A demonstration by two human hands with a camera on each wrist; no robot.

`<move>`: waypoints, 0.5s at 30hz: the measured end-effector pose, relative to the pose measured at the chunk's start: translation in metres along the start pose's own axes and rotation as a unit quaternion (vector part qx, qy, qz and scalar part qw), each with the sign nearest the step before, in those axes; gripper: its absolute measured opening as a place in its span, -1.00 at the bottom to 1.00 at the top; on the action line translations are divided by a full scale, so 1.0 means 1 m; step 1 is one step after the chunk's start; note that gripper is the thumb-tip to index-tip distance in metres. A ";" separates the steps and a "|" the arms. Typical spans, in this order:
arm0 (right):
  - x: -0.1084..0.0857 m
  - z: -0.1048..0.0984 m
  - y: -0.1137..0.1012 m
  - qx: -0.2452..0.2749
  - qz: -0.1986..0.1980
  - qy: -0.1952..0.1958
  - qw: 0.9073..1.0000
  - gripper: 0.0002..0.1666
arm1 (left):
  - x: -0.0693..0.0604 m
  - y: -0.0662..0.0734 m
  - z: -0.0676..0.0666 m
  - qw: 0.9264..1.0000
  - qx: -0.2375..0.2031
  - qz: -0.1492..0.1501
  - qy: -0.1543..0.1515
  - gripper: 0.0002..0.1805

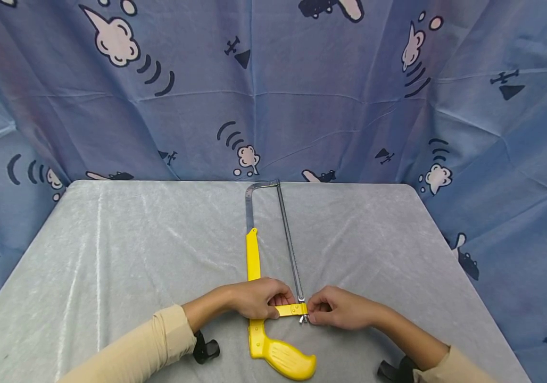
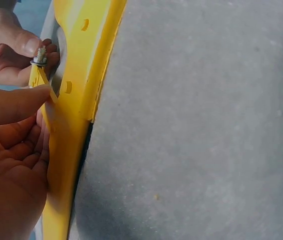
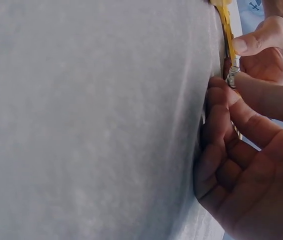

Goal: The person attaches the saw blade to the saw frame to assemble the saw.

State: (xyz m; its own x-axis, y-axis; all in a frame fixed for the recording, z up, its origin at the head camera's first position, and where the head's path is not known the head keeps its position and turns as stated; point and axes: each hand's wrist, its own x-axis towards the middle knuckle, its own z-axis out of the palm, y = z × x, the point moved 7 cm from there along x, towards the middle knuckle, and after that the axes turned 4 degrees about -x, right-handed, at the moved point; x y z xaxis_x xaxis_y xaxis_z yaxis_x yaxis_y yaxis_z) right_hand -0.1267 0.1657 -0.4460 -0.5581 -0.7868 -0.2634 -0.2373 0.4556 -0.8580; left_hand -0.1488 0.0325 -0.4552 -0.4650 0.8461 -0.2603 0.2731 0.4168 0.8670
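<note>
A hacksaw with a yellow handle (image 1: 288,359) and grey metal frame lies on the cloth, its blade (image 1: 289,242) on the right side. My left hand (image 1: 259,298) grips the yellow crosspiece (image 1: 291,310) between thumb and fingers; the left wrist view shows its thumb on the yellow metal (image 2: 64,150). At the crosspiece's right end sits a silver wing nut (image 1: 304,319). My right hand (image 1: 342,307) has thumb and forefinger at that nut (image 3: 233,75), pinching it in the right wrist view, with the other fingers curled beneath.
A grey velvety cloth (image 1: 158,239) covers the table. Behind it hangs a blue curtain (image 1: 302,117) with cartoon prints. The upper end of the saw frame (image 1: 261,184) reaches the table's far edge.
</note>
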 end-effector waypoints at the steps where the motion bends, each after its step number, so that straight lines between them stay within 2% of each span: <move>1: 0.000 0.000 0.000 -0.003 0.000 0.002 1.000 -0.81 | 0.000 0.000 0.000 1.000 -0.001 0.000 -0.001 -0.71; 4: 0.001 0.000 0.002 -0.015 0.003 0.012 1.000 -0.84 | 0.000 0.000 -0.001 1.000 -0.002 -0.001 -0.002 -0.71; 9: 0.002 0.000 0.001 -0.067 0.012 0.045 0.997 -0.84 | -0.001 0.000 -0.001 1.000 -0.002 0.001 -0.004 -0.71; 15: 0.002 0.001 0.002 -0.101 0.044 0.068 0.992 -0.79 | 0.000 0.000 0.000 1.000 -0.005 0.002 -0.005 -0.72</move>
State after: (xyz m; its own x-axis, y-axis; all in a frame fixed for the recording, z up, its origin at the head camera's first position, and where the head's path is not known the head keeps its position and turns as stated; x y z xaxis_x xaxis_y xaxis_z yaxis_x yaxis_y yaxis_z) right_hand -0.1277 0.1646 -0.4485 -0.6819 -0.6837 -0.2600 -0.3300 0.6048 -0.7248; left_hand -0.1492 0.0320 -0.4552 -0.4553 0.8512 -0.2612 0.2669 0.4104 0.8720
